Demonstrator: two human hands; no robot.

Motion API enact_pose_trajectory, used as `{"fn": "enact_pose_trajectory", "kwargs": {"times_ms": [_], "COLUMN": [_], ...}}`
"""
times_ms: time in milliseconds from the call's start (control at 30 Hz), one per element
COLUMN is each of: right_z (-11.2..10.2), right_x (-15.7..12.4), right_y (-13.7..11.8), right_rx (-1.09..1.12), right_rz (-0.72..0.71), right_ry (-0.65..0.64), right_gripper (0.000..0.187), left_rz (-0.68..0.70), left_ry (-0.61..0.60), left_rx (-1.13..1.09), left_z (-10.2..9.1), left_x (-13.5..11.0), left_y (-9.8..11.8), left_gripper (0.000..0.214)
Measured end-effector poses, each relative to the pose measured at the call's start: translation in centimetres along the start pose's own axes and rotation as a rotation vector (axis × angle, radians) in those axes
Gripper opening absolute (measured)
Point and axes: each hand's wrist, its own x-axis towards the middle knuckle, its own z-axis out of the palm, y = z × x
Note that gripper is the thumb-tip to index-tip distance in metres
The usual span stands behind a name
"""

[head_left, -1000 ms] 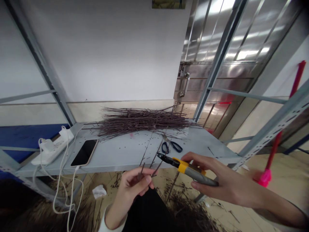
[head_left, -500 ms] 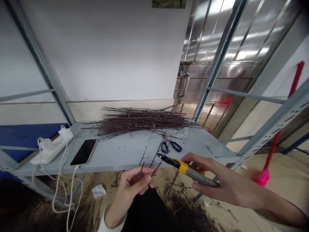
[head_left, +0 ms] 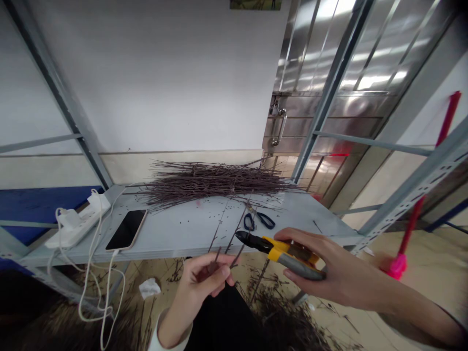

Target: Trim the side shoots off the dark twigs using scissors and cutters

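My left hand (head_left: pixel 204 282) pinches several thin brown twigs (head_left: pixel 234 239), which rise from my fingers toward the shelf. My right hand (head_left: pixel 340 265) grips a pair of diagonal cutters (head_left: pixel 288 255) with yellow and grey handles. Their black jaws (head_left: pixel 252 241) point left toward the twigs, a short gap from them. A loose bundle of brown twigs (head_left: pixel 215 183) lies across the back of the grey metal shelf (head_left: pixel 183 234), with small cut bits scattered in front. Blue-handled scissors (head_left: pixel 256 220) rest on the shelf beyond the cutters.
A phone (head_left: pixel 126 230) and white power strip (head_left: pixel 76 224) with cables sit at the shelf's left. Steel uprights (head_left: pixel 331 92) frame the shelf. Cut twigs (head_left: pixel 281 317) and a tissue (head_left: pixel 149 287) lie on the floor. A red-pink pole (head_left: pixel 424 195) stands right.
My right hand and the cutters have shifted slightly up and left, and the cutters are tilted a little more. My left hand and the twigs have barely moved.
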Motion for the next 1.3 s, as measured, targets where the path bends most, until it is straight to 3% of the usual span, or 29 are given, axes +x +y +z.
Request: {"fn": "enact_pose_trajectory", "kwargs": {"times_ms": [100, 167, 300, 433, 533, 700, 800, 967, 1100, 1233, 1300], "right_z": [0.6, 1.4, 3.6, 5.8, 6.8, 6.6, 5.9, 6.1, 7.1, 7.6, 7.7], "right_x": [0.3, 0.5, 0.9, 1.3, 1.6, 1.1, 0.3, -1.1, -1.7, -1.7, -1.8], "right_y": [1.0, 1.7, 2.5, 2.7, 2.7, 2.2, 1.6, 1.5, 1.8, 1.3, 0.8], "right_rx": [-0.164, -0.285, -0.461, -0.526, -0.459, -0.156, 0.063, 0.444, 0.995, 1.446, 1.621], "right_rz": [-0.064, -0.129, -0.228, -0.197, -0.148, -0.016, 0.047, 0.156, 0.206, 0.14, 0.14], "right_ry": [0.05, 0.169, 0.431, 0.605, 0.614, 0.43, 0.234, 0.071, -0.207, -0.551, -0.653], "right_gripper": [0.042, 0.044, 0.028, 0.025, 0.03, 0.041, 0.042, 0.04, 0.039, 0.039, 0.036], "left_rz": [-0.005, -0.029, -0.069, -0.108, -0.12, -0.019, 0.017, 0.089, 0.15, 0.145, 0.129], "left_ry": [0.028, 0.047, 0.109, 0.165, 0.217, 0.216, 0.143, 0.009, -0.075, -0.141, -0.157], "left_rx": [-0.027, -0.072, -0.186, -0.238, -0.217, -0.058, 0.042, 0.201, 0.282, 0.243, 0.214], "left_z": [0.2, 0.5, 1.7, 3.2, 3.9, 2.8, 1.3, -0.8, -1.4, -1.2, -1.0], "left_x": [0.0, 0.0, -0.4, -1.1, -1.2, 0.1, 0.7, 1.2, 2.0, 2.6, 2.8], "left_y": [-0.1, -0.2, 0.0, 0.8, 1.2, 0.7, 0.6, 1.6, 2.2, 1.7, 1.1], "left_gripper": [0.029, 0.03, 0.033, 0.038, 0.042, 0.044, 0.045, 0.033, 0.033, 0.032, 0.032]}}
